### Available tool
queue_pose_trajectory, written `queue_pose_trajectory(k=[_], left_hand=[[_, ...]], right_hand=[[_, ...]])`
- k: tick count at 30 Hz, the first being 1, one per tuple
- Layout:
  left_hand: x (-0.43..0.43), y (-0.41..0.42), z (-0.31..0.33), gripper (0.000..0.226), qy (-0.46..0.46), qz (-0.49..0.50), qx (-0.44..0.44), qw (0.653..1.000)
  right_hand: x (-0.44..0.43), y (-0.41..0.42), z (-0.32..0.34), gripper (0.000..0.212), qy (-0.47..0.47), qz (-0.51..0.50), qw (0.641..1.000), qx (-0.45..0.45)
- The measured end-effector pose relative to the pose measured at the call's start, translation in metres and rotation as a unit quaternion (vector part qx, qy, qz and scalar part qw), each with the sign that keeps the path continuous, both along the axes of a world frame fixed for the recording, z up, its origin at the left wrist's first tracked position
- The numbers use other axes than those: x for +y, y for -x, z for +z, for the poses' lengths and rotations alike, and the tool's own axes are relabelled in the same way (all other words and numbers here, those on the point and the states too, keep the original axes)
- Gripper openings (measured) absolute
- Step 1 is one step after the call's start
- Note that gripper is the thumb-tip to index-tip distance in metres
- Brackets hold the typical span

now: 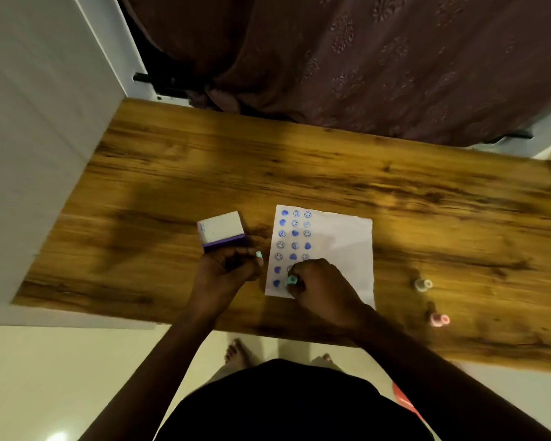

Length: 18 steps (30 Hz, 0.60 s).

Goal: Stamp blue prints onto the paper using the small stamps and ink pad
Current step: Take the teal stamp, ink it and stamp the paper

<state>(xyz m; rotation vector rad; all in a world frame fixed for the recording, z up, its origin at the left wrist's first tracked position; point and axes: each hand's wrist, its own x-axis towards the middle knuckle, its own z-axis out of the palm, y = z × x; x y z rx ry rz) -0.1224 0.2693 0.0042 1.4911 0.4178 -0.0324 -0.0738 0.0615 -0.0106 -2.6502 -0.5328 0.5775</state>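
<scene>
You stand at a wooden table (331, 173). Your right hand (322, 284) rests on the near left part of a white paper (341, 246), its fingers closed around a small teal stamp (290, 280) set on the sheet. Three columns of blue prints (295, 233) run down the paper's left side. Your left hand (228, 267) is curled around another small stamp (259, 254), just near of the ink pad (220, 230). Two more stamps, one greenish (423, 284) and one pink (439, 319), lie well right of the paper.

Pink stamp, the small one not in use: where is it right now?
Head view: the small pink stamp lies on the wooden table, right of the white paper, near the front edge, just nearer the person than the pale green stamp.
</scene>
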Motion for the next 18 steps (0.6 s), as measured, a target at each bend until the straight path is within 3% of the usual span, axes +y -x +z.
queue_pose_trajectory(k=[5, 10, 12, 18], left_hand=[[-0.010, 0.001, 0.003, 0.014, 0.030, -0.019, -0.003, 0.999], [-0.029, -0.004, 0.008, 0.022, 0.043, -0.100, 0.001, 0.994], [-0.039, -0.007, 0.010, 0.026, 0.050, -0.128, -0.005, 0.991], [-0.060, -0.014, 0.017, 0.032, 0.053, -0.177, -0.019, 0.983]], right_hand=[[-0.022, -0.010, 0.019, 0.029, -0.150, -0.118, 0.980, 0.054], [-0.043, -0.007, 0.044, 0.020, -0.374, -0.244, 0.875, 0.185], [-0.048, -0.001, 0.049, 0.018, -0.410, -0.247, 0.855, 0.201], [-0.063, 0.007, 0.057, 0.018, -0.413, -0.238, 0.862, 0.170]])
